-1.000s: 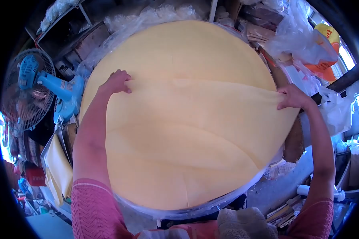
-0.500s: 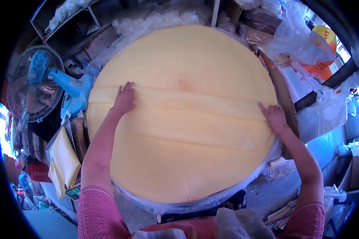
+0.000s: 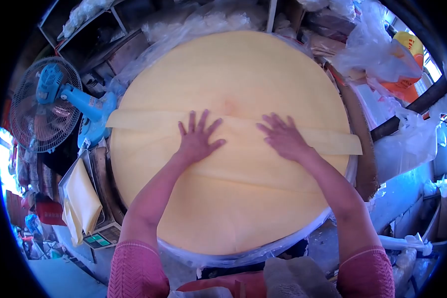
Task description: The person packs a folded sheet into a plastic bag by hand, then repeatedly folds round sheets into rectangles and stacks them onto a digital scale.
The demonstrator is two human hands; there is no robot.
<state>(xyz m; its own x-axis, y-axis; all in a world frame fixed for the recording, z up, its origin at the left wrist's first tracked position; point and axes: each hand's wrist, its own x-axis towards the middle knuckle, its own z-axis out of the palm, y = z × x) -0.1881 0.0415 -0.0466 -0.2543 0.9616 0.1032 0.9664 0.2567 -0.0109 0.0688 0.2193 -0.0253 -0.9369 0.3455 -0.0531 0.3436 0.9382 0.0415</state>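
Note:
A large round stack or layer of thin, pale yellow sheet (image 3: 223, 213) covers a round surface in front of me. Across its middle runs a folded band (image 3: 333, 143) of the same yellow material, whose ends stick out past the round edge on both sides. My left hand (image 3: 197, 140) lies on this band left of centre, fingers spread. To the right of centre, my right hand (image 3: 285, 138) rests on the band too, with its fingers apart. Neither hand grips anything. A faint reddish patch (image 3: 230, 105) shows just beyond the band, between my hands. What the material is cannot be made out.
A blue fan (image 3: 47, 104) stands at the left. Below it are folded yellow sheets (image 3: 80, 198) and a scale with a green display (image 3: 98, 240). Clear plastic (image 3: 402, 149) and a cardboard edge (image 3: 365, 164) lie on the right. Plastic film (image 3: 193, 254) hangs around the rim.
Both hands have moved inward from the band's left and right ends to near its middle. The band's ends now reach past the round edge, and the lower crease looks flatter.

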